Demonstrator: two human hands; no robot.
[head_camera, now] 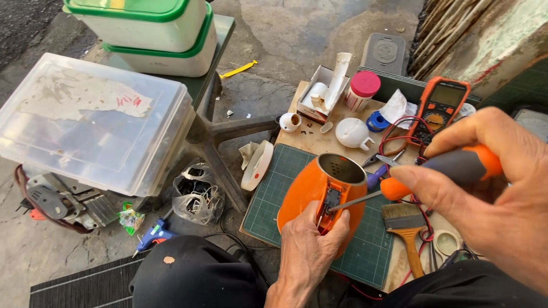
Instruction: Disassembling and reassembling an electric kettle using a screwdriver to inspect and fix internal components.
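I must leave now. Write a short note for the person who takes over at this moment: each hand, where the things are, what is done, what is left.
Left hand: steadies the orange appliance body, which lies on its side on the green cutting mat.
Right hand: holds the orange-and-grey screwdriver; its tip sits in the open slot on the body's side.
Nearby: paintbrush on the mat's right edge, multimeter with red and black leads behind, white parts and a small box at the back of the board.
Done: the body is stripped of some parts, its slot exposed.
Left: the work in that slot; whether a screw is out cannot be told.
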